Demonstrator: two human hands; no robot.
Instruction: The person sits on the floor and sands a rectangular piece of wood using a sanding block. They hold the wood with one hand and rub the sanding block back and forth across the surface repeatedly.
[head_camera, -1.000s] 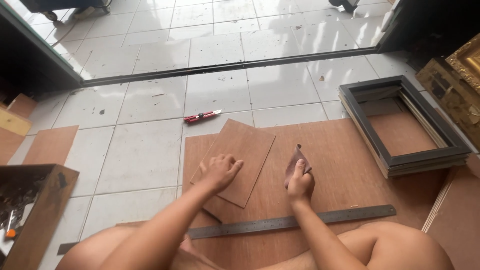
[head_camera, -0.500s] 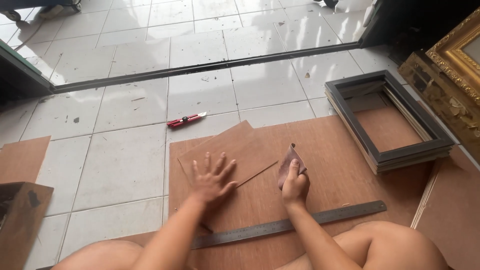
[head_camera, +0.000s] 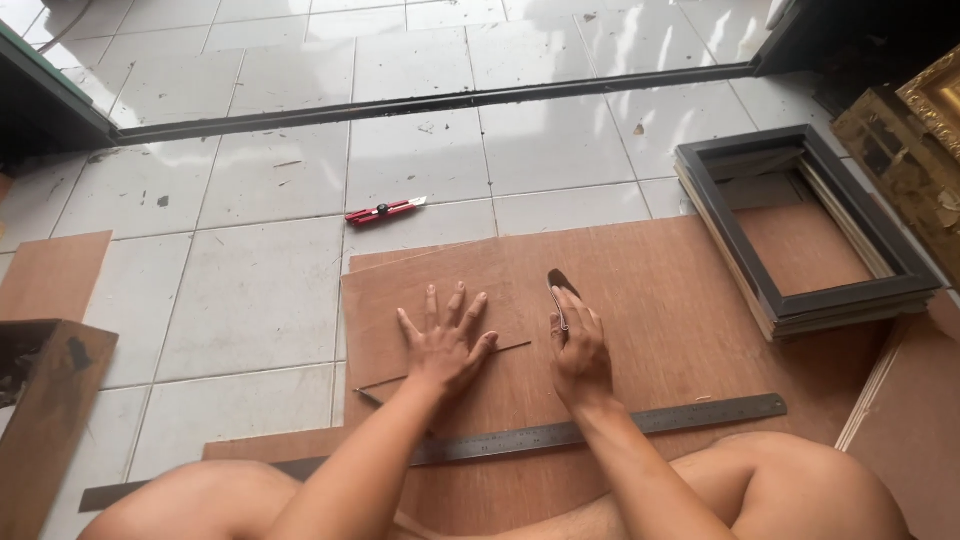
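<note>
Gripping a small dark-bladed cutting tool (head_camera: 558, 296), the right hand (head_camera: 580, 350) is closing its fingers round the handle, blade tip pointing away and touching the plywood sheet (head_camera: 640, 300). Left hand (head_camera: 445, 340) is lying flat, fingers spread apart, pressing down on a smaller cut panel (head_camera: 440, 275) resting on that sheet; it is holding nothing.

Nearest: bare knees, and a long metal ruler (head_camera: 600, 430) lying across the sheet just in front of both wrists, touching neither hand.

Middle: a thin scored line running between the two hands. Judged step: panel being steadied while the blade is working the board. The next move would seem to be calling for firm downward pressure from the flat hand and a straight pull of the blade.

Left edge: a brown box (head_camera: 45, 420). Farther: a red utility knife (head_camera: 385, 210) lying on the white floor tiles (head_camera: 260, 290), well apart. Right: stacked dark picture frames (head_camera: 800, 300); beyond, an ornate gilt frame (head_camera: 915, 150).
</note>
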